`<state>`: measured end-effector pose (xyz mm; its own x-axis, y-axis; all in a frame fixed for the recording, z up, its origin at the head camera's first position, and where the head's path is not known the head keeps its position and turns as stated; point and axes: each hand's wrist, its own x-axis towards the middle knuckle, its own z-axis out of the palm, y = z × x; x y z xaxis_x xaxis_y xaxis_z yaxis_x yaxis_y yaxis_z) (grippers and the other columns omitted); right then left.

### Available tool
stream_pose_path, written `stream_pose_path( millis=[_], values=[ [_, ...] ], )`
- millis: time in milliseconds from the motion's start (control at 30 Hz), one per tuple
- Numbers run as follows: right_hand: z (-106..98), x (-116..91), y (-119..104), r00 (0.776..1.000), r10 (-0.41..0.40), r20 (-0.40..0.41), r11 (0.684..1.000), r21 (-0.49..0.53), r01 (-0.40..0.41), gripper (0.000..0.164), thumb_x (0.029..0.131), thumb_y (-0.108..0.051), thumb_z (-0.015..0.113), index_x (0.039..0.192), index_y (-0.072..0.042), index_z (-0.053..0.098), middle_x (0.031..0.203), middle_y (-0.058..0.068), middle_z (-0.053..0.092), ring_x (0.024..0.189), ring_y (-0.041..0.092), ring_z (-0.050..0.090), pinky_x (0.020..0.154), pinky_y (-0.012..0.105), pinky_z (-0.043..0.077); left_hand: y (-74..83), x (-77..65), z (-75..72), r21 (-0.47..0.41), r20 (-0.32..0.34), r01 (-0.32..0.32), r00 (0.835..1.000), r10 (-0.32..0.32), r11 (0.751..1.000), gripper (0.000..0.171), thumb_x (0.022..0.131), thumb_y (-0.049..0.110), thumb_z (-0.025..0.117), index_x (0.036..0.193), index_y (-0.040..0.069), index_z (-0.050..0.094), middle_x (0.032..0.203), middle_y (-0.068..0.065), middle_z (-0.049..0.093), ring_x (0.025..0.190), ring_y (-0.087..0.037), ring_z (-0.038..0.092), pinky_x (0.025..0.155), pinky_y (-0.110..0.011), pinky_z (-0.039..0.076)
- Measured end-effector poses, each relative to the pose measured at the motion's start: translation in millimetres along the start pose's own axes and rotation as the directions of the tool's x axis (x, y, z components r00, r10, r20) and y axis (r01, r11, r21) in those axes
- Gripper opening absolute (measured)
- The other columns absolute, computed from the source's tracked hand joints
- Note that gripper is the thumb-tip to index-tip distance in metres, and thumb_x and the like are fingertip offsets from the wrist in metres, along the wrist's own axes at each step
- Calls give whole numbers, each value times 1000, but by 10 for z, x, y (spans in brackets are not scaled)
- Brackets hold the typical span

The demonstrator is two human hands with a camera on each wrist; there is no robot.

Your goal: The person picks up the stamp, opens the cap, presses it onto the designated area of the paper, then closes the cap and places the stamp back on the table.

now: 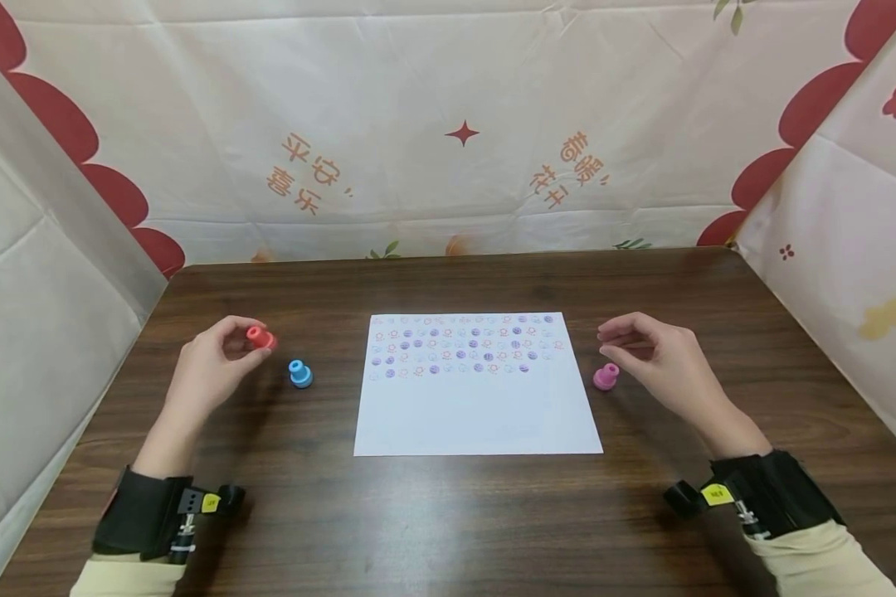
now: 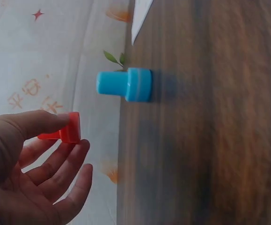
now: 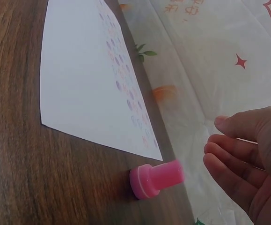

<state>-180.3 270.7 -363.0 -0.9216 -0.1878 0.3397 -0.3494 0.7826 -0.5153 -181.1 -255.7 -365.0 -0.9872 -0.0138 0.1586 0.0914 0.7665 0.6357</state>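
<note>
My left hand (image 1: 212,365) pinches a red stamp (image 1: 261,337) between thumb and fingers, raised over the left of the table. In the left wrist view the red stamp (image 2: 70,127) lies sideways under the thumb, with the other fingers loosely spread. A blue stamp (image 1: 300,374) stands upright on the table, just right of that hand. My right hand (image 1: 660,361) hovers empty near a pink stamp (image 1: 606,376), its fingers relaxed and lightly bent. From the right wrist view, a gap shows between the fingertips and the pink stamp (image 3: 156,179).
A white sheet of paper (image 1: 478,419) lies mid-table, its upper half bearing rows of small purple, red and pale blue prints. The brown wooden table (image 1: 418,522) is bordered at the back and sides by a patterned white cloth (image 1: 418,83).
</note>
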Motion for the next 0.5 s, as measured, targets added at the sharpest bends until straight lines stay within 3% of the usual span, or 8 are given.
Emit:
stream_pose_path(
  millis=[100, 200, 267, 333, 433, 500],
  values=[
    [15, -22, 21, 1000, -5, -4, 1000, -1, 5, 25, 79, -5, 76, 102, -9, 67, 93, 5, 73, 80, 2, 62, 71, 16, 57, -53, -15, 18, 62, 22, -11, 1000, 9, 998, 34, 87, 15, 68, 114, -3, 58, 102, -29, 67, 95, -41, 62, 81, -63, 48],
    [26, -47, 41, 1000, -7, -6, 1000, -4, 7, 25, 79, -4, 76, 102, -9, 67, 93, 5, 73, 81, 4, 62, 70, -1, 45, -86, -25, 33, 117, 59, -1, 998, -6, 993, 34, 87, 16, 69, 113, -2, 58, 101, -29, 68, 94, -41, 61, 78, -62, 48],
    [26, -59, 46, 1000, -7, -5, 1000, -5, 7, 26, 79, -3, 76, 102, -9, 67, 93, 5, 73, 81, 7, 63, 71, 6, 52, -99, -24, 41, 147, 94, 18, 995, -32, 989, 35, 87, 18, 69, 114, -1, 58, 102, -29, 67, 93, -42, 60, 75, -61, 49],
    [28, -72, 50, 1000, -8, -3, 1000, -6, 8, 26, 79, -3, 75, 103, -8, 66, 93, 6, 72, 81, 9, 63, 72, 22, 60, -113, -20, 51, 180, 129, 41, 989, -65, 983, 36, 87, 20, 69, 114, 0, 58, 102, -28, 66, 88, -40, 59, 70, -56, 49],
    [32, -83, 57, 1000, -6, -2, 1000, -4, 6, 26, 79, -2, 75, 103, -8, 66, 92, 7, 72, 81, 13, 64, 73, 47, 59, -133, -13, 69, 220, 177, 64, 979, -104, 973, 36, 87, 24, 69, 114, 2, 59, 100, -25, 66, 83, -35, 57, 65, -48, 48],
    [37, -88, 62, 1000, -6, -2, 1000, -3, 6, 27, 78, -1, 75, 102, -7, 66, 92, 7, 72, 81, 14, 64, 73, 49, 58, -144, -12, 80, 237, 203, 71, 972, -121, 969, 35, 87, 25, 69, 112, 3, 60, 98, -23, 66, 81, -33, 56, 64, -45, 46]
  ],
)
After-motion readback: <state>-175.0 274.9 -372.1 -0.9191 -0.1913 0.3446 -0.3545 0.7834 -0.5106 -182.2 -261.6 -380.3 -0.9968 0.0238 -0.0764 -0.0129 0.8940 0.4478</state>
